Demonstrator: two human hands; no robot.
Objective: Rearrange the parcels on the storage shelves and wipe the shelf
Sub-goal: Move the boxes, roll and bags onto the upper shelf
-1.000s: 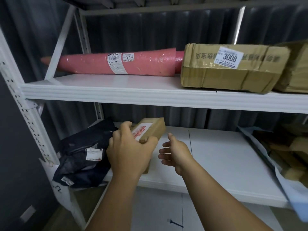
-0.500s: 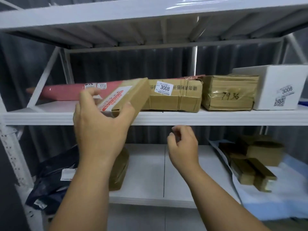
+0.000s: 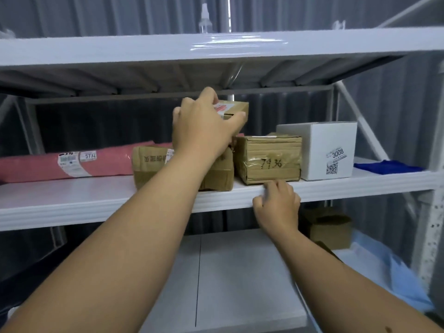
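My left hand (image 3: 204, 127) grips a small brown cardboard parcel (image 3: 234, 109) with a red-printed label, holding it above the taped brown box (image 3: 149, 162) on the middle shelf (image 3: 96, 200). My right hand (image 3: 276, 205) rests on the front edge of that shelf with its fingers curled over the lip, below the box marked 7936 (image 3: 268, 159). A pink wrapped roll (image 3: 48, 164) lies at the shelf's left. A white box (image 3: 329, 147) labelled 3008 stands to the right, with a blue cloth (image 3: 386, 167) beside it.
The top shelf (image 3: 216, 46) hangs close above the held parcel, with a clear spray bottle (image 3: 204, 18) standing on it. On the lower shelf (image 3: 240, 272) sit a brown box (image 3: 329, 227) and light blue packaging (image 3: 403, 277) at the right. White uprights frame both sides.
My left hand lifted the small parcel from the lower shelf and carried it up and right over the middle-shelf boxes. My right hand rose and came to rest on the middle shelf's edge.
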